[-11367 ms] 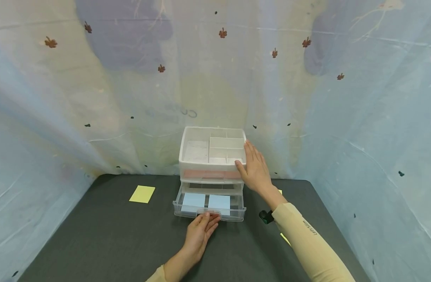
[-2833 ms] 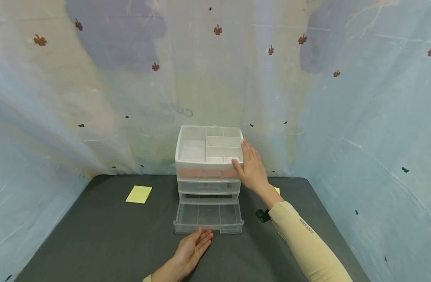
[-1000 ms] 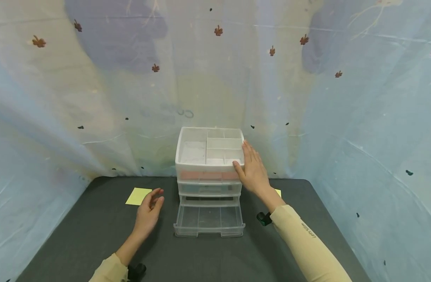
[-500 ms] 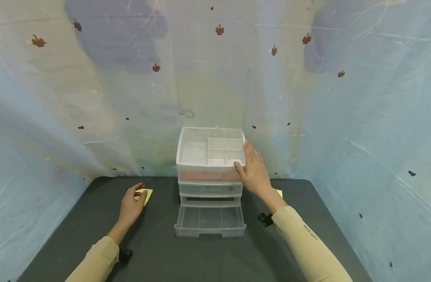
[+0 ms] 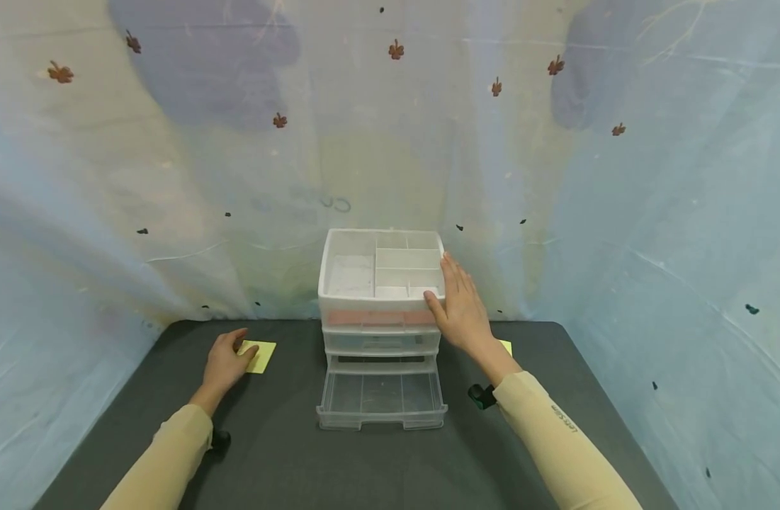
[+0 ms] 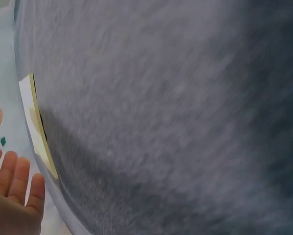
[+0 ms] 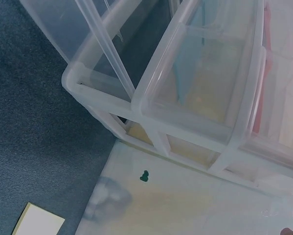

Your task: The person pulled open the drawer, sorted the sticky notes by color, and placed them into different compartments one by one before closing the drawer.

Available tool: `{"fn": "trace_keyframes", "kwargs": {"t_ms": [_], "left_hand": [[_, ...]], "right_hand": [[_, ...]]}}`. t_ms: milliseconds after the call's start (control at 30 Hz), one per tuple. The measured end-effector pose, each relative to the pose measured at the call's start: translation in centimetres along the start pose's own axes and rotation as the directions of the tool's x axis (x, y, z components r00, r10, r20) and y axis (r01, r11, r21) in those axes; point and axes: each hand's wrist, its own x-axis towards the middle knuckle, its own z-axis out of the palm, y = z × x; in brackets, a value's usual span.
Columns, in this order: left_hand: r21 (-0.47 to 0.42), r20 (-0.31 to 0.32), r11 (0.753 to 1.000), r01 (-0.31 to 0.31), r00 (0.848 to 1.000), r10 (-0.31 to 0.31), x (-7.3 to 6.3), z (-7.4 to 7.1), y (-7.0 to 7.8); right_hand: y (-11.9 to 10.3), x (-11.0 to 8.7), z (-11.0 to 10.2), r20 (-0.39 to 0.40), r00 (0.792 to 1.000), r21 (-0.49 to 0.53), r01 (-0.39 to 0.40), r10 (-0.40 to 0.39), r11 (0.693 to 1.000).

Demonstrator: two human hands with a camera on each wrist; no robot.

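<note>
My left hand [image 5: 224, 361] is at a yellow sticky-note pad [image 5: 262, 358] on the left of the table, its thumb and fingers spread about the pad's left side. In the left wrist view the fingers [image 6: 20, 178] look apart from the pad [image 6: 33, 120]. My right hand [image 5: 462, 312] rests with straight fingers against the upper right side of a white drawer organizer [image 5: 345, 303]. The organizer's clear bottom drawer [image 5: 382, 393] is pulled out. Blue pads [image 7: 188, 73] show through the closed middle drawer; something pink [image 5: 380, 318] is in the top one.
Another yellow sticky-note pad [image 5: 506, 347] lies right of the organizer, mostly behind my right forearm; the right wrist view shows a pad [image 7: 38, 223] too. The dark tabletop [image 5: 287, 453] ends at a patterned curtain [image 5: 390, 170].
The middle drawer, pulled out earlier with two blue pads, was pushed in and the bottom drawer drawn out. My left hand then left it and moved left to the yellow pad. My right hand stayed.
</note>
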Motion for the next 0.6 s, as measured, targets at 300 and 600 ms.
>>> {"fn": "trace_keyframes", "kwargs": {"t_ms": [300,600], "left_hand": [[0.073,0.140,0.997,-0.002,0.990,-0.008,0.6,-0.7,-0.3],[0.140,0.222,0.990,0.006,0.974,-0.037,1.3,-0.9,-1.4]], "right_hand": [[0.0,-0.3,-0.1,0.000,1.000,0.006,-0.005,0.005,1.000],[0.0,0.0,0.0,-0.014,1.000,0.003,0.012,-0.012,1.000]]}}
